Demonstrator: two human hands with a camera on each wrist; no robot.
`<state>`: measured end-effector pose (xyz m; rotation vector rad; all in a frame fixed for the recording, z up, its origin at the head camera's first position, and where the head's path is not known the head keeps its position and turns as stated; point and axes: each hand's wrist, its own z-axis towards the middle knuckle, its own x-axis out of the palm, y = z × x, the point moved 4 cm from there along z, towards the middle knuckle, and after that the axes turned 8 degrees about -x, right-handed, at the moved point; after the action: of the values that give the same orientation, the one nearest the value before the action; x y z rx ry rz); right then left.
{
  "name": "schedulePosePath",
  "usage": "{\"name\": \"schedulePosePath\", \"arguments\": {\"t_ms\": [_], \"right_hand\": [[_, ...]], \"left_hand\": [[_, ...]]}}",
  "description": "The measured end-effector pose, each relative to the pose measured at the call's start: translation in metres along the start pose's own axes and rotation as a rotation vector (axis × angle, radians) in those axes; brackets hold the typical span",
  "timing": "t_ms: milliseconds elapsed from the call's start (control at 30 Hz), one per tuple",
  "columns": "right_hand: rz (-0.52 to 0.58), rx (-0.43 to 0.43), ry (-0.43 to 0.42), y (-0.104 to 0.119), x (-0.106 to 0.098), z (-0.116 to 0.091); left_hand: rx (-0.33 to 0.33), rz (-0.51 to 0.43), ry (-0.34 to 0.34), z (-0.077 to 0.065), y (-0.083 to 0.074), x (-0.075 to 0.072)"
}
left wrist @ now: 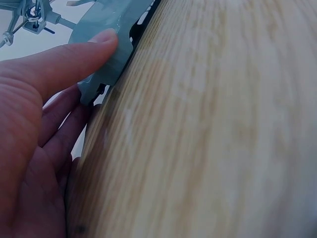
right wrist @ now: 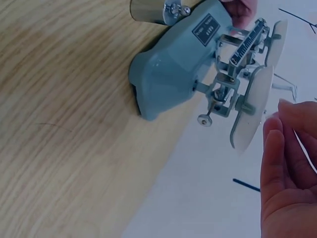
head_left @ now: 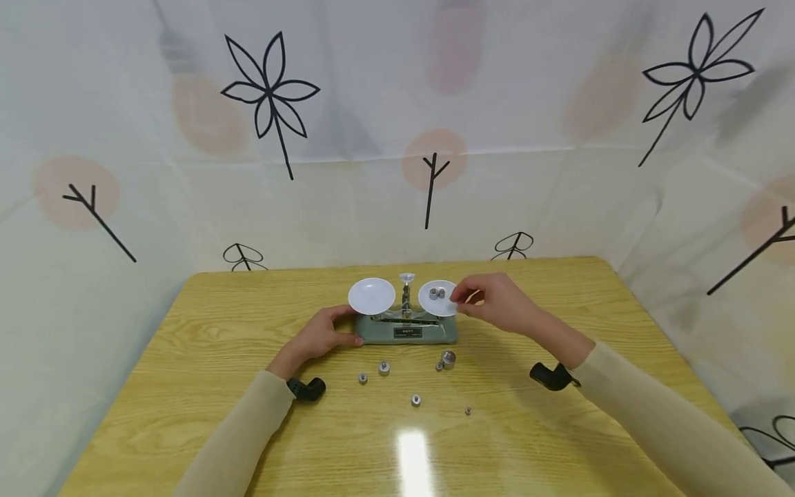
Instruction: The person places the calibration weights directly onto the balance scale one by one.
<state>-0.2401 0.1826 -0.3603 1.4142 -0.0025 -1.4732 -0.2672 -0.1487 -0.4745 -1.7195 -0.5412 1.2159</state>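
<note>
The balance (head_left: pixel 406 320) stood upright on the table (head_left: pixel 186 359) in front of me. My left hand (head_left: pixel 321 333) gripped the left end of its base (head_left: pixel 380 334), thumb on the front corner, fingers behind; a light, even hold was enough, without lifting or twisting. My right hand (head_left: pixel 499 300) was right by the outer rim of the right pan (head_left: pixel 437 308), thumb and fingertips drawn nearly together; whether they pinched a small weight I could not tell, as the fingers themselves hid it. Two weights (head_left: pixel 433 294) sat side by side on that pan, so I judged it best to work from the outer edge, clear of both, and to set anything down gently without nudging the rim. The left pan (head_left: pixel 371 296) was best untouched. More weights (head_left: pixel 384 368) lay scattered in front of the base.
</note>
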Motion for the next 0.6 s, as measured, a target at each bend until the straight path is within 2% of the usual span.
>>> {"name": "schedulePosePath", "arguments": {"t_ms": [167, 300, 433, 600], "right_hand": [[-0.004, -0.005, -0.010, 0.000, 0.002, -0.009], [-0.010, -0.023, -0.050, 0.001, 0.004, -0.015], [0.033, -0.042, -0.078, 0.004, 0.007, -0.019], [0.080, -0.036, -0.072, 0.005, 0.014, -0.024]], "left_hand": [[0.000, 0.010, -0.003, 0.000, 0.002, -0.001], [-0.006, 0.012, -0.001, 0.000, 0.001, -0.001], [-0.007, 0.018, -0.004, 0.000, 0.000, -0.001], [-0.009, 0.019, -0.006, 0.000, 0.001, 0.000]]}}
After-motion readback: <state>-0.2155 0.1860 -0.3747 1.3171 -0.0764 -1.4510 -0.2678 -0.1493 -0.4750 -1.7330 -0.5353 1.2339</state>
